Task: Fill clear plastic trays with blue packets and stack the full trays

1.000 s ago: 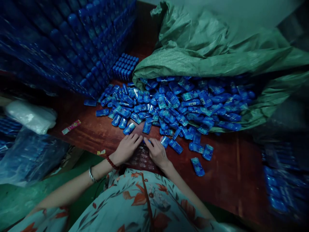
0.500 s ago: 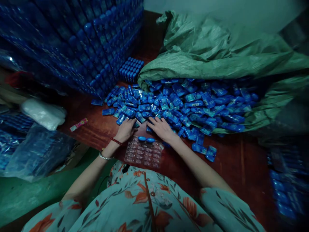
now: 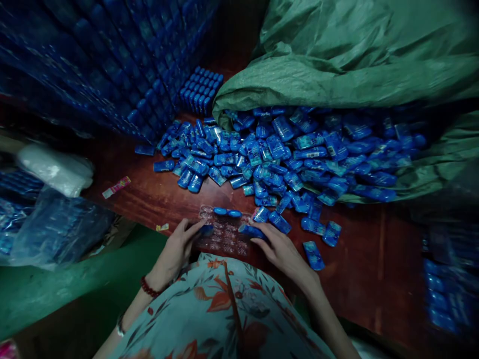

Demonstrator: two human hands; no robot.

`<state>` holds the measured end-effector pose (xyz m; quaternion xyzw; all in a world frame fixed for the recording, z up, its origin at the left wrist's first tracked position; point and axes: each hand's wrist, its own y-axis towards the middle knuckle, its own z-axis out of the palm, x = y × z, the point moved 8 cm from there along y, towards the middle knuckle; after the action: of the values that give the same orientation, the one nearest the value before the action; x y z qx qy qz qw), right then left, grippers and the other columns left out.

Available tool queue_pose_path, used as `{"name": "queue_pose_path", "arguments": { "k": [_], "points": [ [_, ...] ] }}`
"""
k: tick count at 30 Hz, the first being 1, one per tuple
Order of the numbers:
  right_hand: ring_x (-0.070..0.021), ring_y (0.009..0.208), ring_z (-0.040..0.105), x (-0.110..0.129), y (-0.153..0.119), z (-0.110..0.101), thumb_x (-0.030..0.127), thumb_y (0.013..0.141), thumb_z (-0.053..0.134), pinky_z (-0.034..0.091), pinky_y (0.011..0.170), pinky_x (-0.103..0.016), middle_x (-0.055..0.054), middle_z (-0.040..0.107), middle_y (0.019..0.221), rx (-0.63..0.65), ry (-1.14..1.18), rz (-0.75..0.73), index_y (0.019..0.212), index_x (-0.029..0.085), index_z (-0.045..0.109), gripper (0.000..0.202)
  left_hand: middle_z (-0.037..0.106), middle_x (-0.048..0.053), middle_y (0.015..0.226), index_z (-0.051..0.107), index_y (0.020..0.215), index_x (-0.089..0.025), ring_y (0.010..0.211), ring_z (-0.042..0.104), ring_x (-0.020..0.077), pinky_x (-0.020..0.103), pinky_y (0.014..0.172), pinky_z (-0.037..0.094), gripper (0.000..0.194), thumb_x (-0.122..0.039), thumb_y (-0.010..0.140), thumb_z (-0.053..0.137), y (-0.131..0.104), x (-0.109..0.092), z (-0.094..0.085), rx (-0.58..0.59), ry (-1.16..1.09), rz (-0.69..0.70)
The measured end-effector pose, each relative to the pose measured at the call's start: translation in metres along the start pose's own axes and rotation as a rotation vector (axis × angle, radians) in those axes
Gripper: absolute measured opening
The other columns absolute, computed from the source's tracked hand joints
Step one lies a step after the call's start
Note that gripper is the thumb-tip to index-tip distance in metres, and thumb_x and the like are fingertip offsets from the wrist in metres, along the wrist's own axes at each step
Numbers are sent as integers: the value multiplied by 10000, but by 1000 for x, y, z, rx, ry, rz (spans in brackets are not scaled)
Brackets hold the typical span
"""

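A clear plastic tray with rows of small pockets (image 3: 224, 240) lies on the dark red wooden table (image 3: 355, 259) just in front of me. Two small blue packets (image 3: 227, 212) sit in its far row. My left hand (image 3: 175, 252) holds a blue packet (image 3: 205, 230) at the tray's left edge. My right hand (image 3: 279, 247) holds another blue packet (image 3: 250, 231) over the tray's right side. A big pile of the same blue packets (image 3: 277, 154) spills from a green woven sack (image 3: 337, 65) beyond the tray.
Filled blue trays are stacked high at the back left (image 3: 105, 65), with one low stack (image 3: 200, 92) beside the sack. A white bag (image 3: 54, 169) and clear bags of blue packets (image 3: 52, 229) lie at the left. More blue packets (image 3: 445, 294) sit at the right.
Both hands drew back from the pile toward me, each now with a blue packet over the tray. The view tilted slightly downward.
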<state>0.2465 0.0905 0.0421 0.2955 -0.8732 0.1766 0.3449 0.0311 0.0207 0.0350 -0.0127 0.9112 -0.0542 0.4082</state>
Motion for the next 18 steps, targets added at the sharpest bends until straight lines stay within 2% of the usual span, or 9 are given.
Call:
{"name": "queue_pose_path", "arguments": {
  "k": [3, 6, 11, 15, 18],
  "points": [
    [-210, 1008, 607, 9, 4, 3, 247, 886, 491, 522, 800, -341, -58, 625, 1102, -63, -60, -3, 1206, 246, 469, 320, 546, 93, 1112, 420, 1281, -196, 1008, 552, 185, 325, 856, 484, 378, -189, 904, 393, 8, -12, 3, -93, 61, 37],
    [-203, 990, 610, 17, 13, 7, 234, 891, 479, 527, 799, -335, -65, 632, 1056, -130, -96, -59, 1164, 226, 490, 273, 570, 100, 1078, 409, 1265, -186, 984, 553, 198, 350, 836, 491, 360, -174, 906, 384, 19, -20, 6, -136, 154, 140],
    [-207, 1005, 570, 27, 15, 16, 168, 903, 424, 509, 824, -322, -96, 598, 1057, -238, -266, -180, 1168, 204, 529, 287, 565, 129, 1066, 456, 1221, -158, 965, 526, 205, 363, 823, 494, 342, -106, 906, 335, 24, -32, 13, -75, 316, 428],
    [-222, 942, 545, 36, 15, 31, 89, 885, 370, 483, 824, -350, -121, 585, 987, -201, -431, -222, 1140, 159, 561, 326, 568, 116, 1012, 479, 1170, -139, 920, 521, 196, 352, 821, 495, 310, -90, 898, 338, 25, -38, 17, -25, 399, 488],
    [-223, 828, 527, 50, 20, 38, 79, 867, 389, 477, 753, -354, -112, 574, 872, -142, -528, -248, 1091, 119, 583, 299, 564, 118, 1011, 520, 1108, -141, 926, 521, 210, 376, 826, 486, 281, -106, 895, 340, 26, -45, 26, 51, 488, 493]
  ]
}}
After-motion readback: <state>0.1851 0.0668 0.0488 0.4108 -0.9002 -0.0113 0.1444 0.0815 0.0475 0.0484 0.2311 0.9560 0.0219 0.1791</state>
